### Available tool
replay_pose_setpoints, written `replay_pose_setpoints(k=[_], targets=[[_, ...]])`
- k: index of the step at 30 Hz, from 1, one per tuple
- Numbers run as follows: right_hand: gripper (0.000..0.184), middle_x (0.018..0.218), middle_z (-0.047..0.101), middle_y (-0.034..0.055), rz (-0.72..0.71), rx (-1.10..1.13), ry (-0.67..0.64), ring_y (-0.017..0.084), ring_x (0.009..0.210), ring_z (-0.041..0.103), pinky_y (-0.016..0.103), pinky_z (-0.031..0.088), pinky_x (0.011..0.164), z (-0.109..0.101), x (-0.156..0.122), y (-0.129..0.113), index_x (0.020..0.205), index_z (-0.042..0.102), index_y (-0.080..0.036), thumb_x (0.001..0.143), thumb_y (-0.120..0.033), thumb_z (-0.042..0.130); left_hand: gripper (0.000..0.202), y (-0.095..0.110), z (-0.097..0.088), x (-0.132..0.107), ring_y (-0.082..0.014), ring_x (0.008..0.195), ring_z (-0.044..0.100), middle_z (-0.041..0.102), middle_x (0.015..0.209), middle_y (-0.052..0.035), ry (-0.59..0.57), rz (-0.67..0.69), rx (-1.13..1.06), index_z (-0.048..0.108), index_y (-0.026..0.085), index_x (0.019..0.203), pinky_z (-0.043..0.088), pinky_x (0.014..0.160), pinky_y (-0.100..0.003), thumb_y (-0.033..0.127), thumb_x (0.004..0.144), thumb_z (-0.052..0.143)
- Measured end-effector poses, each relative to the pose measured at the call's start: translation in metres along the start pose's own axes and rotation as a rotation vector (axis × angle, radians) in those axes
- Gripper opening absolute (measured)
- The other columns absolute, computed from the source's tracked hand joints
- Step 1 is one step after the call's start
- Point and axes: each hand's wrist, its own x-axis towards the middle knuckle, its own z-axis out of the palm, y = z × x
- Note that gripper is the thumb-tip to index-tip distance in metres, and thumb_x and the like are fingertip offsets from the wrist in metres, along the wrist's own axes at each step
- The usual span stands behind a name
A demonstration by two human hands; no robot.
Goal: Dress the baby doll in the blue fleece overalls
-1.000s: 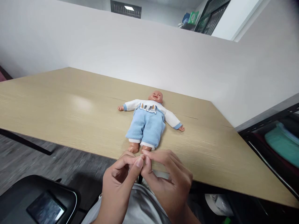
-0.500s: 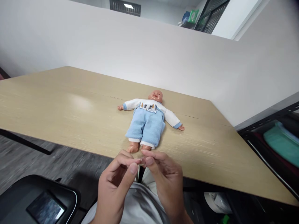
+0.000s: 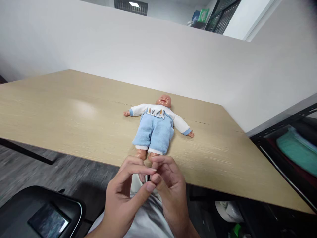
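Observation:
A baby doll (image 3: pixel 155 129) in a white and light blue outfit lies on its back on the table. Its head points toward the wall and its arms spread out. Just in front of its feet, at the near table edge, my left hand (image 3: pixel 126 195) has thumb and forefinger apart, with nothing visible between them. Facing it, my right hand (image 3: pixel 172 191) has bent fingers and a thumb apart from the forefinger. The fingertips of both hands meet over my lap. Some of the right fingers are partly hidden, and no object shows in either hand.
The wooden table (image 3: pixel 61 109) runs up to a white wall (image 3: pixel 119 49). A black chair (image 3: pixel 22 205) with a dark phone-like slab (image 3: pixel 49 219) on it stands at lower left. On the right is a black rack (image 3: pixel 262 145) with a green item (image 3: pixel 294 147).
My fingertips have shifted: the left thumb and forefinger have parted, and the thumb tips have come together. The view has moved slightly; the doll lies as before.

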Motion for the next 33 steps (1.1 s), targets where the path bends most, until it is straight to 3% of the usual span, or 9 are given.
replay_pose_setpoints(k=[3, 10, 14, 17, 20, 23, 27, 30, 33], targets=[[0.041, 0.095, 0.065, -0.0021, 0.113, 0.145, -0.041, 0.011, 0.081, 0.062, 0.022, 0.057, 0.080, -0.002, 0.000, 0.003, 0.123, 0.076, -0.032, 0.088, -0.048, 0.090, 0.021, -0.002, -0.003, -0.002, -0.0157, 0.094, 0.065, 0.064, 0.096, -0.0008, -0.021, 0.036, 0.018, 0.079, 0.029, 0.108, 0.055, 0.089, -0.026, 0.015, 0.093, 0.082], [0.061, 0.105, 0.071, 0.0017, -0.063, 0.025, -0.039, 0.016, 0.092, 0.066, 0.025, 0.057, 0.084, -0.005, 0.002, 0.005, 0.133, 0.075, -0.036, 0.078, -0.047, 0.098, 0.022, -0.002, -0.011, -0.006, -0.0169, 0.093, 0.065, 0.064, 0.098, -0.0032, -0.061, 0.120, 0.024, 0.078, 0.026, 0.109, 0.057, 0.083, -0.026, 0.016, 0.091, 0.084], [0.073, 0.104, 0.073, 0.0026, -0.134, 0.055, -0.084, 0.016, 0.083, 0.063, 0.026, 0.057, 0.077, -0.006, 0.007, 0.013, 0.136, 0.073, -0.035, 0.071, -0.058, 0.098, 0.006, 0.003, -0.013, -0.004, -0.0172, 0.085, 0.065, 0.061, 0.087, -0.0028, -0.101, 0.210, -0.012, 0.081, 0.026, 0.099, 0.058, 0.077, -0.028, 0.028, 0.094, 0.084], [0.087, 0.107, 0.072, 0.0038, -0.158, 0.062, -0.129, 0.017, 0.083, 0.062, 0.028, 0.058, 0.077, -0.008, 0.010, 0.020, 0.141, 0.070, -0.035, 0.065, -0.065, 0.099, 0.018, 0.005, -0.014, -0.004, -0.0180, 0.080, 0.066, 0.059, 0.079, -0.0022, -0.124, 0.253, -0.057, 0.079, 0.026, 0.090, 0.057, 0.078, -0.033, 0.043, 0.094, 0.084], [0.100, 0.108, 0.071, 0.0045, -0.152, 0.013, -0.174, 0.020, 0.088, 0.065, 0.031, 0.060, 0.081, -0.013, 0.011, 0.024, 0.147, 0.065, -0.033, 0.059, -0.064, 0.101, 0.024, 0.008, -0.016, -0.005, -0.0168, 0.073, 0.063, 0.058, 0.076, -0.0011, -0.190, 0.177, -0.127, 0.073, 0.027, 0.088, 0.054, 0.075, -0.034, 0.049, 0.095, 0.081], [0.103, 0.111, 0.071, 0.0044, -0.142, -0.030, -0.218, 0.021, 0.093, 0.068, 0.033, 0.060, 0.088, -0.020, 0.010, 0.023, 0.148, 0.063, -0.033, 0.057, -0.062, 0.103, 0.022, 0.010, -0.019, -0.007, -0.0154, 0.071, 0.058, 0.056, 0.079, -0.0005, -0.280, 0.016, -0.196, 0.066, 0.027, 0.088, 0.050, 0.069, -0.031, 0.043, 0.100, 0.075], [0.097, 0.116, 0.070, 0.0041, -0.119, -0.093, -0.240, 0.021, 0.101, 0.067, 0.033, 0.057, 0.098, -0.025, 0.008, 0.016, 0.146, 0.064, -0.033, 0.060, -0.060, 0.103, 0.030, 0.003, -0.022, -0.013, -0.0165, 0.075, 0.052, 0.052, 0.079, -0.0009, -0.274, -0.109, -0.295, 0.060, 0.024, 0.086, 0.045, 0.069, -0.029, 0.047, 0.100, 0.073], [0.062, 0.104, 0.070, 0.0015, -0.109, -0.104, -0.184, 0.018, 0.093, 0.065, 0.036, 0.052, 0.108, -0.024, 0.004, 0.011, 0.136, 0.069, -0.031, 0.085, -0.059, 0.090, 0.036, -0.008, -0.024, -0.014, -0.0163, 0.076, 0.051, 0.051, 0.078, 0.0000, -0.176, -0.169, -0.370, 0.059, 0.023, 0.081, 0.042, 0.069, -0.028, 0.048, 0.096, 0.079], [0.025, 0.090, 0.068, -0.0032, -0.084, -0.156, -0.109, 0.014, 0.081, 0.063, 0.036, 0.048, 0.111, -0.021, 0.002, 0.009, 0.127, 0.071, -0.033, 0.102, -0.035, 0.075, 0.037, -0.018, -0.024, -0.012, -0.0152, 0.077, 0.052, 0.052, 0.075, 0.0012, -0.018, -0.258, -0.413, 0.062, 0.022, 0.075, 0.044, 0.072, -0.026, 0.045, 0.090, 0.086]])
